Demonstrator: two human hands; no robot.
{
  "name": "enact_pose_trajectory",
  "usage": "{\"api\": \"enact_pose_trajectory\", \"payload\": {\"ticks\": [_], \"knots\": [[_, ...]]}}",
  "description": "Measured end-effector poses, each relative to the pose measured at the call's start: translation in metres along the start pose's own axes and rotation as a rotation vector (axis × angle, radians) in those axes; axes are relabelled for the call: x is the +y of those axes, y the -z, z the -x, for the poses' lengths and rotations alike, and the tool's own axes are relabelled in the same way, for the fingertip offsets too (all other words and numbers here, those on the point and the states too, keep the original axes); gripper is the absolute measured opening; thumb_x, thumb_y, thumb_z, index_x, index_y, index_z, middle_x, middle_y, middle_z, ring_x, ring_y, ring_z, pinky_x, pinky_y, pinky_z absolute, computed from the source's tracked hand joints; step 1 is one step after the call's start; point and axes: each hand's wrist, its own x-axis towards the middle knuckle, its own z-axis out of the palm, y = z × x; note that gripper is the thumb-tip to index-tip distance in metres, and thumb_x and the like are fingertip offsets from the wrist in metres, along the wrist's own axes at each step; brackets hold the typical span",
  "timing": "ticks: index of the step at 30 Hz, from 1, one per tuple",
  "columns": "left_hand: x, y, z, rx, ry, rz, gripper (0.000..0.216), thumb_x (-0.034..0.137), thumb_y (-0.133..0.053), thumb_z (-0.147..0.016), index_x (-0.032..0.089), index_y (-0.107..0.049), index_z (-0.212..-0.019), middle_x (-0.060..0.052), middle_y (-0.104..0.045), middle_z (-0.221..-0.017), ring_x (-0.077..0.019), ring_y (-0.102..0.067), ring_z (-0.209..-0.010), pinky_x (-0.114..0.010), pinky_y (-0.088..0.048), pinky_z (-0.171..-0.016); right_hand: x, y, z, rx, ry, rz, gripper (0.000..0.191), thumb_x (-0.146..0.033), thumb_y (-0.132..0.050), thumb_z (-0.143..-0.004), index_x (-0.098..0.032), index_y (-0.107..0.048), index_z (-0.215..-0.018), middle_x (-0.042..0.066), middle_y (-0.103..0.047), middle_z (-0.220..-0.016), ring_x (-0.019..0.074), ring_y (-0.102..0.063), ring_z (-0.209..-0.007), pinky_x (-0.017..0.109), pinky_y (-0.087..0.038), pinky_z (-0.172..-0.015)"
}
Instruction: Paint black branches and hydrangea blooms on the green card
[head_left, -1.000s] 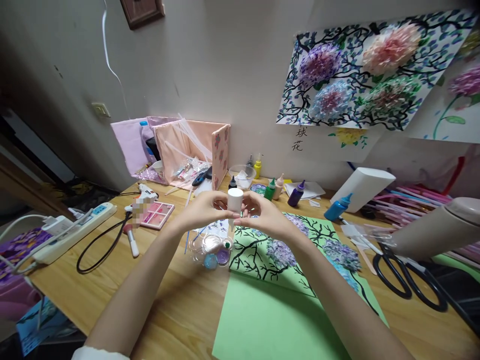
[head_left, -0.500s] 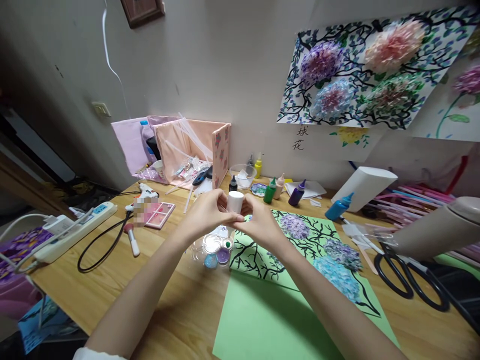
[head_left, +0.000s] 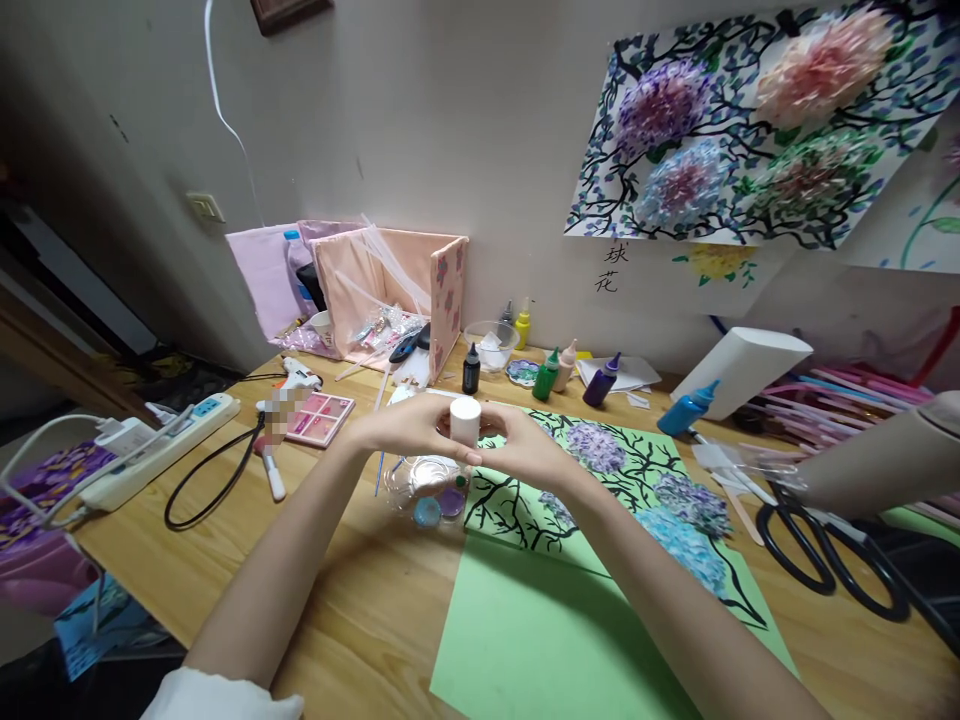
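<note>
Both my hands meet over the middle of the wooden table (head_left: 360, 600) around a small white bottle (head_left: 465, 420), held upside down with its flat base up. My left hand (head_left: 409, 430) curls round it from the left, and my right hand (head_left: 525, 445) pinches it from the right. Directly beneath sits a clear plastic palette (head_left: 431, 490) with blue and purple paint in its wells. Right of the palette lies a green sheet painted with black branches and purple and blue flowers (head_left: 637, 490).
Small paint bottles (head_left: 551, 372) stand in a row near the wall, beside a pink fabric box (head_left: 390, 290). A power strip (head_left: 161, 450), black cable and glue gun (head_left: 296, 378) lie at the left. Black scissors (head_left: 825, 550) and a blue bottle (head_left: 686, 410) lie at the right. Plain green paper (head_left: 555, 650) covers the near edge.
My hands have lowered the white bottle closer to the palette and closed more tightly round it. The view has shifted slightly down and to the left.
</note>
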Motion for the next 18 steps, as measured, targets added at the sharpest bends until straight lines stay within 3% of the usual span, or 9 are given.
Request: {"api": "enact_pose_trajectory", "payload": {"ticks": [3, 6, 11, 14, 18], "knots": [[-0.002, -0.001, -0.002, 0.015, 0.007, 0.017, 0.028, 0.039, -0.068, -0.071, 0.018, -0.064, -0.089, -0.003, -0.066, -0.087, -0.0184, -0.06, -0.085, -0.029, -0.046, -0.072, 0.005, -0.001, -0.001, -0.002, 0.028, -0.005, 0.033, -0.019, -0.065, -0.071, -0.018, -0.063, -0.103, 0.006, -0.066, -0.105, 0.0213, -0.06, -0.094, 0.036, -0.048, -0.082], [-0.001, -0.01, -0.005, 0.068, -0.005, 0.055, 0.026, 0.038, -0.062, -0.077, 0.018, -0.063, -0.094, -0.005, -0.065, -0.095, -0.0185, -0.059, -0.091, -0.03, -0.045, -0.079, 0.008, -0.001, -0.002, 0.031, 0.004, 0.008, 0.032, -0.022, -0.065, -0.072, -0.017, -0.062, -0.103, 0.007, -0.065, -0.104, 0.021, -0.06, -0.093, 0.034, -0.048, -0.08], [-0.008, -0.04, -0.002, 0.326, 0.062, 0.148, 0.035, 0.046, -0.054, -0.081, 0.015, -0.058, -0.098, -0.007, -0.062, -0.097, -0.02, -0.057, -0.09, -0.032, -0.044, -0.078, 0.011, -0.004, 0.004, 0.106, 0.0, 0.122, 0.025, -0.018, -0.063, -0.07, -0.016, -0.063, -0.095, 0.005, -0.067, -0.094, 0.0201, -0.06, -0.085, 0.031, -0.046, -0.074], [-0.017, -0.057, 0.005, 0.415, 0.082, 0.223, 0.04, 0.048, -0.062, -0.075, 0.014, -0.056, -0.097, -0.006, -0.061, -0.095, -0.0202, -0.056, -0.088, -0.032, -0.045, -0.076, 0.01, -0.012, 0.009, 0.096, 0.058, 0.174, 0.028, -0.011, -0.056, -0.07, -0.017, -0.065, -0.096, 0.005, -0.067, -0.095, 0.0206, -0.06, -0.085, 0.032, -0.046, -0.076], [-0.024, -0.072, 0.011, 0.561, 0.048, 0.35, 0.049, 0.047, -0.067, -0.071, 0.016, -0.054, -0.107, -0.007, -0.059, -0.104, -0.0211, -0.055, -0.097, -0.032, -0.044, -0.085, 0.006, -0.021, 0.014, 0.132, 0.14, 0.196, 0.034, -0.006, -0.052, -0.067, -0.02, -0.066, -0.096, 0.005, -0.066, -0.1, 0.0209, -0.059, -0.09, 0.032, -0.045, -0.081]]}}
